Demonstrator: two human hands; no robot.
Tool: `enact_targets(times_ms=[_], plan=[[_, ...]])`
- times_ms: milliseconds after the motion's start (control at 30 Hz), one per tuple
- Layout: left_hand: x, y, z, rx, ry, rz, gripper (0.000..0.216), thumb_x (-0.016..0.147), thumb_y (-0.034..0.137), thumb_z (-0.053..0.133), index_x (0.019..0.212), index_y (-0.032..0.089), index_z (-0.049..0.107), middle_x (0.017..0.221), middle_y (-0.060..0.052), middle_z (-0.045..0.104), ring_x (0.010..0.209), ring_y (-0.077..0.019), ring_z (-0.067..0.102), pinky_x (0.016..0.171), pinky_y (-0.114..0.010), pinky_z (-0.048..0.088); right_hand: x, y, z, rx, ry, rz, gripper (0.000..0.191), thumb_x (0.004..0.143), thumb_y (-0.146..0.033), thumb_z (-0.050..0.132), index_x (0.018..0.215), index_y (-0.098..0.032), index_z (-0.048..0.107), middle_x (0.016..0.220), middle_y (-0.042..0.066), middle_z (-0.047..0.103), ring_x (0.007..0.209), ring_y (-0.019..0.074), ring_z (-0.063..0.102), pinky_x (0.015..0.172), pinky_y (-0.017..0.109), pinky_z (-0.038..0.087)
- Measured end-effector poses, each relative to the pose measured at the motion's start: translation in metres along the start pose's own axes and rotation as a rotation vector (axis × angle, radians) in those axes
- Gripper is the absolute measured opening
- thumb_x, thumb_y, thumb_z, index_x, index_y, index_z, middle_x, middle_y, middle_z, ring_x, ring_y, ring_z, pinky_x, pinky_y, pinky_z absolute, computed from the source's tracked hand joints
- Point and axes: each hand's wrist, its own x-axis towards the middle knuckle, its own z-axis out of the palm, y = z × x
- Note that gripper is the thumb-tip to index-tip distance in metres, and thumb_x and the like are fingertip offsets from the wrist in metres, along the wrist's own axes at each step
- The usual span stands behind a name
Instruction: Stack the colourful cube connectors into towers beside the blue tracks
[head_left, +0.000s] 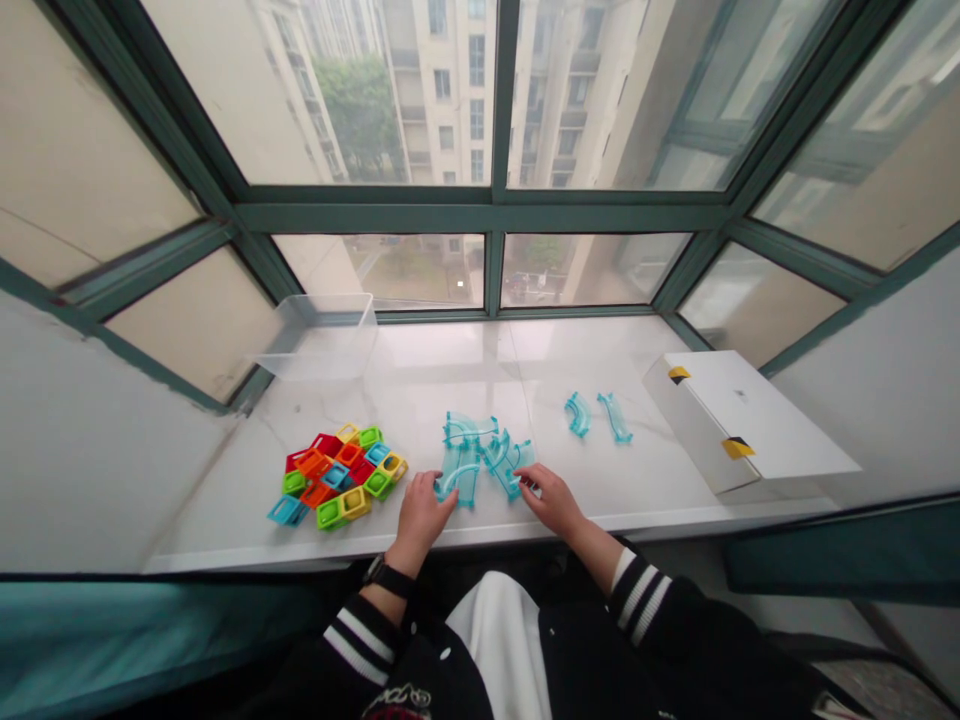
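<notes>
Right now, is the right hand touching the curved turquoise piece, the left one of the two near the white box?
Apart. The head view shows a strip of white counter between the right hand and the curved turquoise piece, which lies farther out.

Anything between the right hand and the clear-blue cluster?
Nothing visible: the right hand has its fingers at the right edge of the clear-blue cluster. The colored blocks and white box sit off to either side.

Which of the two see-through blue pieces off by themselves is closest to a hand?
The more curved one, on the left of that pair, is closest to the right hand; the straighter one lies farther right, towards the white box.
</notes>
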Motion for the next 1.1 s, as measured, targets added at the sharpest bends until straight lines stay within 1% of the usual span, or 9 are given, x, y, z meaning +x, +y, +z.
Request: enact_targets(times_ms=[100, 167, 367, 433, 500, 633, 767, 933, 1100], plan=[[0.0, 0.0, -0.01, -0.115, 0.034, -0.004, 0.039, 0.085, 0.045, 0.069, 0.113, 0.017, 0.069, 0.094, -0.006, 0.065, 0.091, -0.0261, 0.065, 0.09, -0.043, 0.056, 0.003, -0.007, -0.002, 0.02, 0.008, -0.013, 0.022, 0.096, -0.02, 0.058, 0.113, -0.023, 0.072, 0.094, 0.005, 0.071, 0.083, 0.0197, 0.069, 0.08, 0.035, 0.059], [-0.002, 0.003, -0.017, -0.21, 0.03, 0.021, 0.042, 0.086, 0.047, 0.069, 0.115, 0.018, 0.069, 0.094, -0.005, 0.064, 0.087, -0.024, 0.065, 0.086, -0.042, 0.057, 0.008, -0.013, -0.003, 0.062, 0.031, -0.018, 0.023, 0.096, -0.021, 0.059, 0.116, -0.024, 0.071, 0.096, 0.005, 0.071, 0.084, 0.0194, 0.07, 0.078, 0.034, 0.06], [-0.012, 0.028, -0.04, -0.417, -0.035, 0.171, 0.042, 0.088, 0.041, 0.072, 0.126, 0.023, 0.068, 0.104, -0.005, 0.066, 0.091, -0.0199, 0.067, 0.082, -0.036, 0.058, 0.027, -0.036, -0.008, 0.296, 0.074, -0.003, 0.036, 0.101, -0.033, 0.063, 0.136, -0.027, 0.065, 0.121, 0.009, 0.072, 0.096, 0.0192, 0.074, 0.085, 0.035, 0.063], [-0.014, 0.036, -0.045, -0.442, -0.052, 0.229, 0.043, 0.088, 0.037, 0.073, 0.128, 0.024, 0.067, 0.105, -0.005, 0.066, 0.094, -0.02, 0.067, 0.081, -0.035, 0.059, 0.03, -0.045, -0.012, 0.333, 0.07, -0.038, 0.034, 0.102, -0.035, 0.063, 0.135, -0.028, 0.067, 0.121, 0.009, 0.073, 0.099, 0.0195, 0.074, 0.088, 0.035, 0.063], [-0.016, 0.042, -0.047, -0.455, -0.06, 0.262, 0.043, 0.087, 0.034, 0.074, 0.128, 0.024, 0.067, 0.106, -0.005, 0.066, 0.095, -0.0201, 0.067, 0.081, -0.035, 0.06, 0.031, -0.053, -0.016, 0.321, 0.077, -0.08, 0.029, 0.103, -0.037, 0.063, 0.129, -0.027, 0.072, 0.114, 0.008, 0.074, 0.098, 0.0196, 0.072, 0.089, 0.035, 0.062], [-0.016, 0.044, -0.048, -0.481, -0.061, 0.249, 0.044, 0.087, 0.032, 0.074, 0.13, 0.026, 0.067, 0.108, -0.004, 0.064, 0.091, -0.0179, 0.068, 0.083, -0.036, 0.063, 0.03, -0.059, -0.021, 0.288, 0.069, -0.135, 0.025, 0.103, -0.036, 0.065, 0.123, -0.027, 0.075, 0.103, 0.006, 0.074, 0.091, 0.0194, 0.07, 0.087, 0.036, 0.061], [-0.016, 0.039, -0.046, -0.547, -0.087, 0.224, 0.046, 0.088, 0.031, 0.073, 0.134, 0.026, 0.068, 0.115, -0.005, 0.059, 0.097, -0.0171, 0.071, 0.092, -0.038, 0.065, 0.028, -0.057, -0.026, 0.247, 0.01, -0.171, 0.023, 0.103, -0.035, 0.064, 0.121, -0.027, 0.076, 0.107, 0.008, 0.075, 0.092, 0.0203, 0.071, 0.088, 0.037, 0.061], [-0.014, 0.032, -0.039, -0.548, -0.088, 0.232, 0.053, 0.087, 0.03, 0.072, 0.14, 0.028, 0.065, 0.113, -0.004, 0.058, 0.099, -0.0174, 0.071, 0.096, -0.04, 0.065, 0.024, -0.058, -0.034, 0.19, -0.087, -0.189, 0.025, 0.101, -0.036, 0.067, 0.121, -0.025, 0.076, 0.107, 0.008, 0.077, 0.089, 0.0193, 0.073, 0.086, 0.036, 0.063], [-0.013, 0.032, -0.03, -0.555, -0.07, 0.191, 0.062, 0.086, 0.03, 0.072, 0.146, 0.027, 0.058, 0.115, -0.005, 0.062, 0.1, -0.0182, 0.071, 0.097, -0.041, 0.064, 0.021, -0.059, -0.039, 0.144, -0.114, -0.199, 0.021, 0.103, -0.037, 0.064, 0.114, -0.028, 0.08, 0.108, 0.008, 0.076, 0.099, 0.0221, 0.074, 0.094, 0.039, 0.061]])
